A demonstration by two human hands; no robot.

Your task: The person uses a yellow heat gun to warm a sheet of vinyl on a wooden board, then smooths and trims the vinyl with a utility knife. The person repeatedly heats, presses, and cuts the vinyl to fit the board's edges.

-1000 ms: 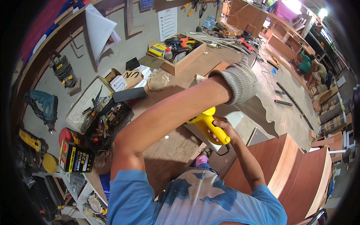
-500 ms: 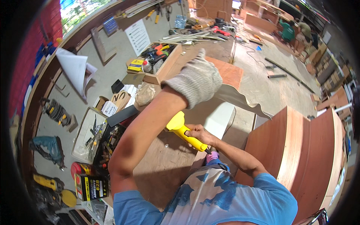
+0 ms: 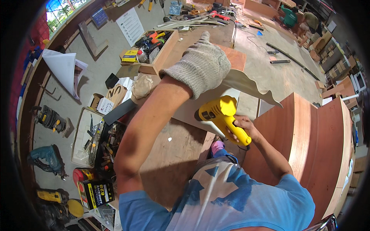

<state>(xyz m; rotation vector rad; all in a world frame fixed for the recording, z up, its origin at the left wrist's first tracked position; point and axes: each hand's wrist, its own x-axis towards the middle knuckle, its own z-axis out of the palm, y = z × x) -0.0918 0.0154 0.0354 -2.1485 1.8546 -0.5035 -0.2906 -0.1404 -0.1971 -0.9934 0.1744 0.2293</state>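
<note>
My left hand, in a grey knitted glove, reaches across the bench. Its fingers curl down at a thin, pale flexible sheet, and one digit sticks out at the top; the fingertips are hidden. The sheet's edge waves up off the surface toward the right. My bare right hand grips the handle of a yellow heat gun. The gun is tilted, its rear body toward the left forearm, and it hangs over the sheet's near part. Where its nozzle points cannot be made out.
Brown wooden panels stand close on the right. At left are a tray of small tools, a black-and-yellow adhesive can and a wooden toolbox. A teal power tool lies beyond. Two people crouch at the far right.
My right hand has moved right and slightly up, turning the heat gun so more of its body shows. The gloved left hand keeps its place on the sheet; the view has shifted slightly.
</note>
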